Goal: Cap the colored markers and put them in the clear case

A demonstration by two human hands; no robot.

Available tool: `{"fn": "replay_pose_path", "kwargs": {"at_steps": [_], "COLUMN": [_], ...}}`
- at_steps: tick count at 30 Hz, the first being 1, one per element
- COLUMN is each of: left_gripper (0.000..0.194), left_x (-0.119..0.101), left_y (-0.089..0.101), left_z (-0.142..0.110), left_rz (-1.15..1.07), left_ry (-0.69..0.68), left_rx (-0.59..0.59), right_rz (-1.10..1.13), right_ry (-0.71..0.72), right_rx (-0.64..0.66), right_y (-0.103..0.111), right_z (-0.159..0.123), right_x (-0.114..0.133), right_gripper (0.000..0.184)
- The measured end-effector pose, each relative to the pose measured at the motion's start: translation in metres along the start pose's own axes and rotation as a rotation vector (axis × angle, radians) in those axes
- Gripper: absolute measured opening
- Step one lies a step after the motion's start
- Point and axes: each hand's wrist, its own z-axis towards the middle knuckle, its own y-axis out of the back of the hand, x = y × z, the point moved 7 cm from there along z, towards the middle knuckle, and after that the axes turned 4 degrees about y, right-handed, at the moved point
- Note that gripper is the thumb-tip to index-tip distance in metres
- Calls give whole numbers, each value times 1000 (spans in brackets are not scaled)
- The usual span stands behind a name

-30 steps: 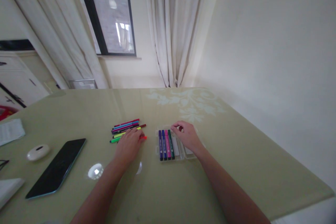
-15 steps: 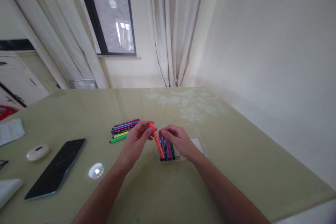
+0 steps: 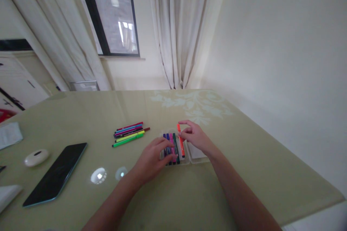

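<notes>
An orange marker [image 3: 181,147] is pinched between the thumb and fingers of my right hand [image 3: 197,138]. It stands nearly lengthwise over the clear plastic case [image 3: 185,162], just right of a dark green marker [image 3: 175,140]. Blue, purple and pink markers [image 3: 171,138] lie side by side in the case's left half. Over this row rests my left hand [image 3: 153,157], thumb and fingers apart, its fingertips at the pink and green markers. Whether it presses on them I cannot tell. Part of the row is hidden beneath that hand.
Left of the case lies a group of loose markers [image 3: 128,137], red, blue, purple, black, yellow and green. A dark tablet [image 3: 55,175], a white oval object [image 3: 37,157] and a folded cloth or paper [image 3: 10,136] are farther left. A wall borders the table's right side.
The orange marker has passed from my left hand to my right and moved right, down beside the dark green marker. My left hand has shifted onto the row in the case.
</notes>
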Motion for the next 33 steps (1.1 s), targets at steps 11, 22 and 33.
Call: {"fn": "replay_pose_path", "kwargs": {"at_steps": [11,22,33], "left_gripper": [49,41,37], "left_x": [-7,-14,-20], "left_y": [-28,-30,-32], "left_z": [-9,-11,-11], "left_rz": [295,393,464], "left_ry": [-169,-179,-171], "left_rx": [198,223,244], "right_rz": [-279,-574,-743], "right_ry": [3,78,80], "right_rx": [84,43,57], "right_y": [-10,-5,-3], "right_z": [0,0,0], "right_x": [-11,-5,-6], "right_gripper": [37,31,19]}}
